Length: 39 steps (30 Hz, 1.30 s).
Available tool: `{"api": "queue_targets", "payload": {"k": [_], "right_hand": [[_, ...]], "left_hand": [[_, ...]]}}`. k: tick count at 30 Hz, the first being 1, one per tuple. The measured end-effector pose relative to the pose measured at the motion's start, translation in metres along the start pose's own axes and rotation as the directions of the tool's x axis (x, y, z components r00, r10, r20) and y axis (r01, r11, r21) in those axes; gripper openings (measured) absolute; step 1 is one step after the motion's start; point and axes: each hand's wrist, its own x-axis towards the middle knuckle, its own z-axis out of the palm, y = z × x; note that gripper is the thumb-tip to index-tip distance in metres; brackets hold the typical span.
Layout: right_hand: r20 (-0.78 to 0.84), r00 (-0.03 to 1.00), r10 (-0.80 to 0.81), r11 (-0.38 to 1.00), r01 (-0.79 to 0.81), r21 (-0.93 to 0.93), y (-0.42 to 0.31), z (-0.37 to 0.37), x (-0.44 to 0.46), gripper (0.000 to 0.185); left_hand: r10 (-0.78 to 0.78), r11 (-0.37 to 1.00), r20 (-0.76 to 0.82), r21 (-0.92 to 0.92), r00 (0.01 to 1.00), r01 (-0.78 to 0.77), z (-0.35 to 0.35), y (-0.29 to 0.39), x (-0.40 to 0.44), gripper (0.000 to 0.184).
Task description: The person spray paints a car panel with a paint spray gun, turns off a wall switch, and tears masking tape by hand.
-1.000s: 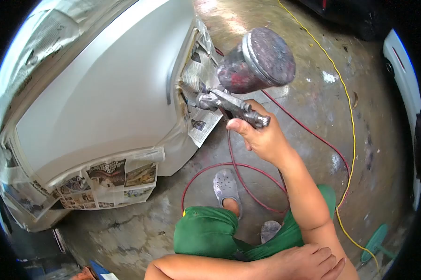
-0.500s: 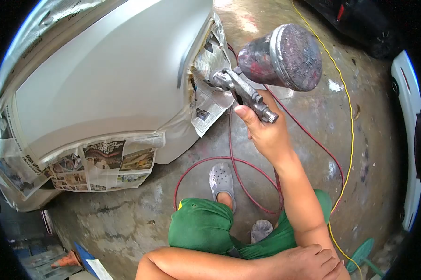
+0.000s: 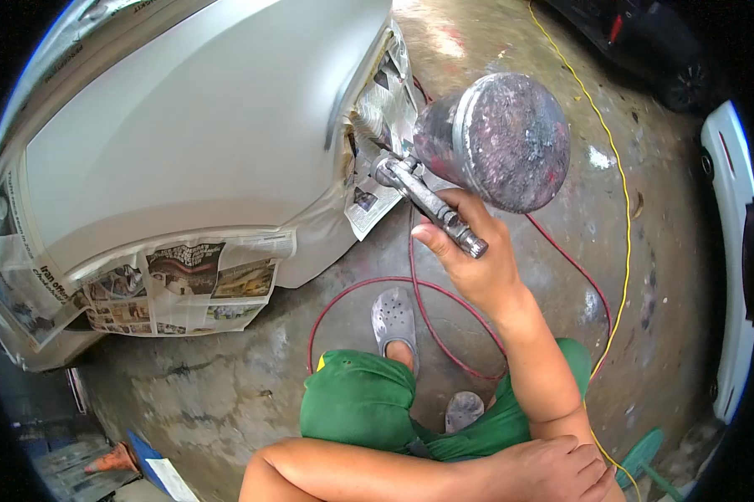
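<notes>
My right hand [image 3: 485,263] is closed round the handle of a metal spray gun [image 3: 431,205]. The gun's large paint-stained cup [image 3: 515,142] tilts toward me, and its nozzle points left at the edge of a pale grey car panel [image 3: 193,134]. Masking newspaper [image 3: 184,284] lines the panel's lower edge, and more paper [image 3: 377,201] covers its right side. My left hand [image 3: 552,468] lies across my right arm near the elbow, its fingers bent over the arm.
A red hose [image 3: 419,289] loops on the stained floor near my feet. A yellow cable [image 3: 623,217] runs down the right side. Beyond it stands a white car part [image 3: 732,259], with a dark vehicle [image 3: 644,50] at the upper right. A green object [image 3: 640,456] lies lower right.
My right hand and the spray gun have moved right and a little down, and the cup's end now faces me more. My left hand keeps its place on my arm. The view has shifted slightly.
</notes>
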Motion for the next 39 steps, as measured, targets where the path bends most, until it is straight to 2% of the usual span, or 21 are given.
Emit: {"api": "queue_targets", "payload": {"k": [4, 8, 12, 19, 23, 25, 28, 31, 35, 39], "right_hand": [[0.110, 0.993, -0.050, 0.995, 0.059, -0.077, -0.014, -0.007, 0.003, 0.041], [0.098, 0.994, 0.040, 0.992, -0.028, -0.121, -0.011, 0.003, -0.001, 0.042], [0.126, 0.991, 0.038, 0.990, -0.020, -0.138, -0.005, 0.007, -0.007, 0.043], [0.109, 0.994, 0.032, 0.994, -0.021, -0.103, -0.003, 0.012, -0.006, 0.043], [0.065, 0.998, 0.003, 0.999, 0.000, -0.050, -0.003, 0.017, -0.004, 0.043], [0.064, 0.997, 0.037, 0.998, -0.034, -0.056, -0.008, 0.014, 0.000, 0.043], [0.044, 0.997, 0.069, 0.996, -0.067, -0.051, -0.018, 0.006, 0.007, 0.043], [-0.022, 1.000, -0.008, 1.000, 0.008, 0.006, -0.009, 0.002, 0.006, 0.044], [-0.081, 0.996, -0.047, 0.995, 0.053, 0.080, -0.012, 0.000, 0.006, 0.045], [-0.091, 0.992, -0.089, 0.994, 0.094, 0.058, -0.018, 0.001, 0.011, 0.043]], "left_hand": [[0.001, 1.000, 0.029, -0.012, 1.000, 0.000, -0.010, -0.001, 0.004, 0.023], [0.023, 1.000, 0.033, 0.000, 0.999, -0.023, -0.006, -0.001, 0.003, 0.021], [0.031, 1.000, 0.028, -0.003, 0.999, -0.031, -0.005, -0.002, 0.003, 0.021], [0.035, 0.999, 0.060, 0.016, 0.998, -0.036, -0.005, -0.004, 0.002, 0.021], [0.022, 1.000, 0.015, -0.006, 1.000, -0.022, -0.009, -0.007, 0.004, 0.021], [0.020, 1.000, 0.040, 0.002, 0.999, -0.020, -0.005, -0.007, 0.003, 0.021], [0.006, 1.000, -0.013, 0.004, 1.000, -0.006, 0.010, -0.005, -0.003, 0.022], [0.017, 1.000, 0.046, -0.008, 0.999, -0.016, -0.004, -0.009, 0.003, 0.022], [0.018, 1.000, 0.032, -0.024, 0.999, -0.017, -0.008, -0.012, 0.005, 0.023], [0.015, 1.000, 0.035, -0.015, 0.999, -0.014, -0.005, -0.011, 0.003, 0.023]]}}
